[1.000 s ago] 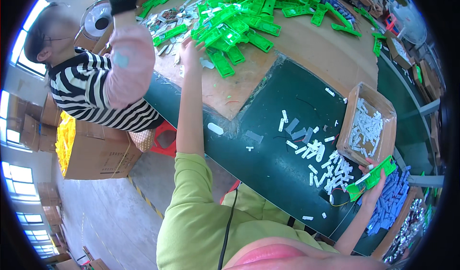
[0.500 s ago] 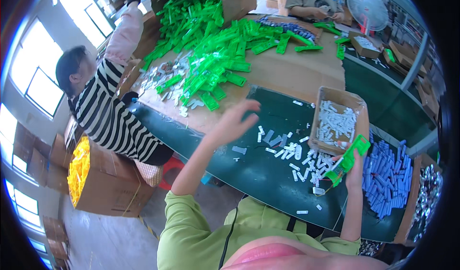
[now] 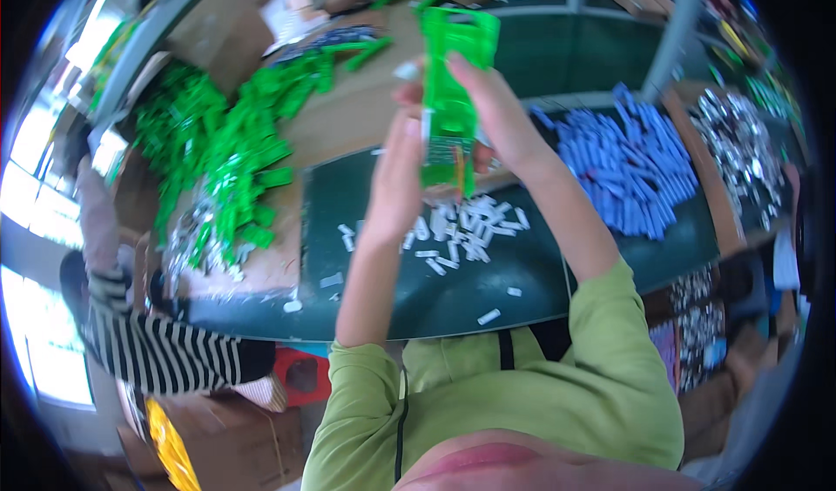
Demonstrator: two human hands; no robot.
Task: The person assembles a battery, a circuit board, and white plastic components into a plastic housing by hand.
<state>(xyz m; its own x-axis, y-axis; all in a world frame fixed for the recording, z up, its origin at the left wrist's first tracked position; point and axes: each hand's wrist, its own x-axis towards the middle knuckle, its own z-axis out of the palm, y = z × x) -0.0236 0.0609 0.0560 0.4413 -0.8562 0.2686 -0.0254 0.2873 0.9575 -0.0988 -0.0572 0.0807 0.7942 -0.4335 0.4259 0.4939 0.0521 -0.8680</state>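
Both my hands are raised over the dark green table [image 3: 435, 295] and meet on a translucent green plastic piece [image 3: 450, 99], a long flat part held upright. My left hand [image 3: 396, 182] grips its lower left side. My right hand [image 3: 492, 112] holds its right edge, fingers wrapped over the top half. A small white stick shows along the piece's left edge, between my fingers. Below my hands lies a scatter of small white sticks [image 3: 461, 225] on the green surface.
A big heap of green plastic pieces [image 3: 222, 156] covers the brown table to the left. Blue sticks [image 3: 631, 173] are piled at the right, silvery parts [image 3: 740, 147] beyond them. A person in a striped top [image 3: 161, 352] sits at the lower left. Another person works at the far top.
My left hand came back from the green heap on the left and joined my right hand. The green piece rose from beside the cardboard tray to in front of me.
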